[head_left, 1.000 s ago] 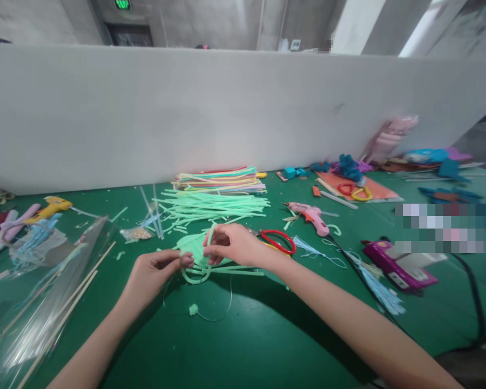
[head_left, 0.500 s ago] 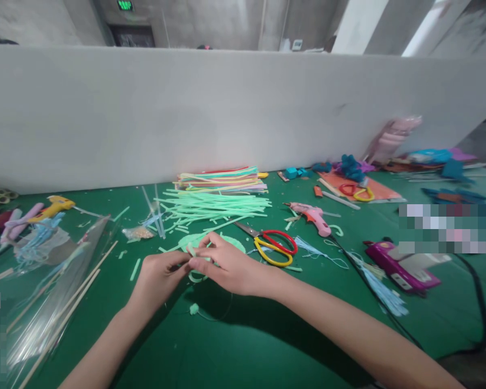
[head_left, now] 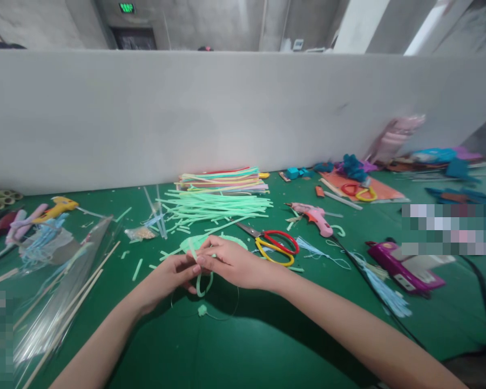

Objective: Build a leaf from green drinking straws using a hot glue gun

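Observation:
My left hand (head_left: 170, 275) and my right hand (head_left: 230, 262) meet fingertip to fingertip over the green table (head_left: 243, 346). Together they pinch a bent mint-green strip (head_left: 201, 283) whose loop hangs just below the fingers. Behind the hands lies a round mint-green piece (head_left: 227, 239), partly hidden by them. A thin thread with a small green bead (head_left: 202, 310) rests on the table just below the hands. A heap of loose mint-green strips (head_left: 214, 208) lies further back.
Red-and-yellow scissors (head_left: 273, 246) lie right of my right hand. A pink glue gun (head_left: 314, 216), a purple glue gun (head_left: 405, 267) with black cable, a yellow glue gun (head_left: 56, 208), stacked coloured strips (head_left: 222, 181), clear plastic sleeves with wooden sticks (head_left: 52, 302) at left. A grey partition (head_left: 243, 113) backs the table.
My hands came together and lowered slightly toward me, the strip's loop now hanging below the fingers. The scissors, earlier partly covered by my right hand, are now in full view.

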Action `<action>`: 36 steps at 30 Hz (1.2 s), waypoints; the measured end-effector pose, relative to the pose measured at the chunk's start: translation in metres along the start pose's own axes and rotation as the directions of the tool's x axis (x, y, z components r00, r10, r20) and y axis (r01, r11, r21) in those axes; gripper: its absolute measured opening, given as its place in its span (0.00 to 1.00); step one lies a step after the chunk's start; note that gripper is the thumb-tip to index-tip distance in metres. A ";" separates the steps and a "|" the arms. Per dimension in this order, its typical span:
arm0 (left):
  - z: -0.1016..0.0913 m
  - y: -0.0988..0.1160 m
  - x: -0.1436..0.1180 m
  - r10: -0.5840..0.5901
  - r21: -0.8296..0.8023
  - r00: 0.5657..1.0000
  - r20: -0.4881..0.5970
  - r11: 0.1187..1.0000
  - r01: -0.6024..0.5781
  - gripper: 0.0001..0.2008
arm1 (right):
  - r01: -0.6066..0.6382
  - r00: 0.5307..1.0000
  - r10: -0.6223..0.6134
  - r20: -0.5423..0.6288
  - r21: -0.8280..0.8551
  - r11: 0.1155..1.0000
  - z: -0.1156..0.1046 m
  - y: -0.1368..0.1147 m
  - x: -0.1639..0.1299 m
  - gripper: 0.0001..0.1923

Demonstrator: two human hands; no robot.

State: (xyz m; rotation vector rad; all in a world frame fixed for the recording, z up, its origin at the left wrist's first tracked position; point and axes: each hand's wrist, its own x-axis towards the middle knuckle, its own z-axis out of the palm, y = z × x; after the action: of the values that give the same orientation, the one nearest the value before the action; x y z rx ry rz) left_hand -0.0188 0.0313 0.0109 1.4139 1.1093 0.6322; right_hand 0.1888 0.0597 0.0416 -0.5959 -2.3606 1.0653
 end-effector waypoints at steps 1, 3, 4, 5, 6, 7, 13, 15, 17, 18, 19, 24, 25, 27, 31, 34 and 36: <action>0.001 0.000 -0.001 -0.007 -0.006 1.000 0.010 1.000 0.007 0.23 | -0.003 1.000 0.003 0.001 0.007 1.000 0.000 0.000 0.000 0.25; 0.001 0.001 -0.002 -0.014 -0.013 0.999 0.033 1.000 0.015 0.23 | -0.023 1.000 0.023 0.002 0.024 0.999 -0.001 0.001 0.000 0.26; 0.001 0.001 -0.002 -0.016 -0.014 0.999 0.042 1.000 0.017 0.23 | -0.036 0.999 0.037 -0.003 0.025 0.999 -0.002 0.002 0.001 0.26; 0.001 0.001 -0.003 -0.019 -0.014 0.999 0.047 1.000 0.019 0.22 | -0.055 0.998 0.056 -0.015 0.021 0.998 -0.002 0.004 0.000 0.26; 0.001 0.001 -0.003 -0.023 -0.013 0.999 0.045 1.000 0.023 0.22 | -0.081 0.996 0.082 -0.030 0.018 0.997 -0.003 0.007 0.000 0.27; 0.000 0.000 -0.004 -0.029 -0.009 0.999 0.040 1.000 0.029 0.21 | -0.114 0.992 0.114 -0.043 0.021 0.993 -0.004 0.010 -0.001 0.27; -0.001 -0.003 -0.008 -0.038 0.087 0.999 0.032 0.996 0.035 0.14 | -0.330 0.942 0.334 -0.024 0.100 0.939 -0.015 0.029 -0.018 0.25; 0.002 -0.003 -0.010 -0.034 0.138 0.999 0.016 0.990 0.032 0.13 | -0.366 0.928 0.372 -0.032 0.123 0.923 -0.018 0.032 -0.025 0.25; 0.006 -0.002 -0.013 -0.013 0.227 1.000 -0.005 0.974 0.013 0.10 | -0.367 0.926 0.375 -0.047 0.132 0.921 -0.020 0.034 -0.030 0.23; 0.008 -0.001 -0.013 0.014 0.297 1.000 -0.015 0.955 -0.009 0.08 | -0.353 0.931 0.361 -0.052 0.119 0.928 -0.022 0.034 -0.033 0.22; 0.009 -0.001 -0.014 0.046 0.369 0.999 -0.025 0.929 -0.033 0.07 | -0.336 0.938 0.342 -0.055 0.094 0.937 -0.023 0.033 -0.035 0.20; 0.013 0.003 -0.014 0.149 0.511 0.988 -0.049 0.853 -0.103 0.06 | -0.214 0.975 0.222 0.002 -0.251 0.944 -0.027 0.016 -0.041 0.11; 0.013 0.004 -0.014 0.163 0.520 0.986 -0.042 0.846 -0.118 0.05 | -0.195 0.976 0.216 0.011 -0.392 0.899 -0.025 0.010 -0.042 0.09; 0.015 0.006 -0.014 0.196 0.549 0.981 -0.016 0.821 -0.155 0.04 | -0.183 0.969 0.245 -0.001 -0.669 0.721 -0.018 -0.004 -0.041 0.08; 0.019 0.008 -0.014 0.260 0.615 0.965 0.025 0.757 -0.220 0.04 | -0.196 0.953 0.300 -0.042 -0.840 0.506 0.004 -0.026 -0.032 0.07; 0.020 0.006 -0.014 0.297 0.641 0.954 0.034 0.726 -0.249 0.05 | -0.156 0.967 0.253 -0.020 -0.832 0.533 0.019 -0.028 -0.023 0.06; 0.020 0.005 -0.014 0.309 0.646 0.951 0.028 0.720 -0.253 0.07 | -0.114 0.969 0.243 0.036 -0.811 0.574 0.026 -0.021 -0.018 0.07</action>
State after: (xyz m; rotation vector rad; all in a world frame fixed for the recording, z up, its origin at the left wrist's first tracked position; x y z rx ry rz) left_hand -0.0059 0.0103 0.0153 2.2084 1.2513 0.5412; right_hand 0.1844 0.0218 0.0388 -1.1202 -2.9079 -0.0149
